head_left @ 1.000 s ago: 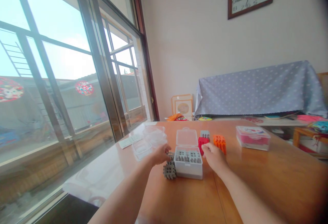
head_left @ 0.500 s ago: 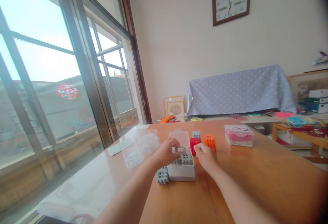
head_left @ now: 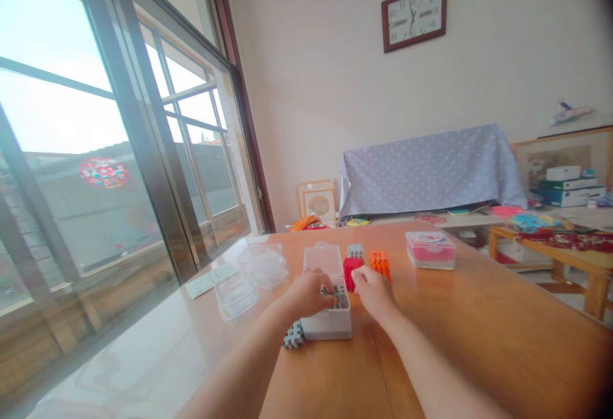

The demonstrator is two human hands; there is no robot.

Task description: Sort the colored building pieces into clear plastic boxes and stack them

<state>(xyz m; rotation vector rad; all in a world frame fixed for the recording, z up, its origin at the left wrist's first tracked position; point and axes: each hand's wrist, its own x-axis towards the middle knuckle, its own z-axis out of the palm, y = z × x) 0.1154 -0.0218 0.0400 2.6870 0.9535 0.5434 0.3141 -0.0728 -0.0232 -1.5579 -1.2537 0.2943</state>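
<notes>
My left hand (head_left: 309, 292) reaches into a white plastic box (head_left: 329, 327), fingers bent round a grey interlocking block (head_left: 327, 290). Other grey pieces (head_left: 342, 297) lie inside that box, partly hidden by the hand. My right hand (head_left: 375, 290) is closed just right of the box, in front of a red block (head_left: 351, 273); whatever its fingers pinch is too small to make out. An orange block (head_left: 380, 264) and a grey-blue block (head_left: 355, 251) stand behind. Against the box's left side leans another grey block (head_left: 294, 335), partly covered by my left forearm.
The box's clear lid (head_left: 322, 258) stands raised at its back. To the left are a clear container (head_left: 236, 297), crumpled clear plastic (head_left: 268, 269) and a paper sheet (head_left: 211, 282). A lidded box with pink contents (head_left: 431, 253) sits farther right on the wooden table (head_left: 454, 329).
My left hand has lowered into the box with the grey block it held above it. My right hand stays closed beside the red block. The view has turned slightly right.
</notes>
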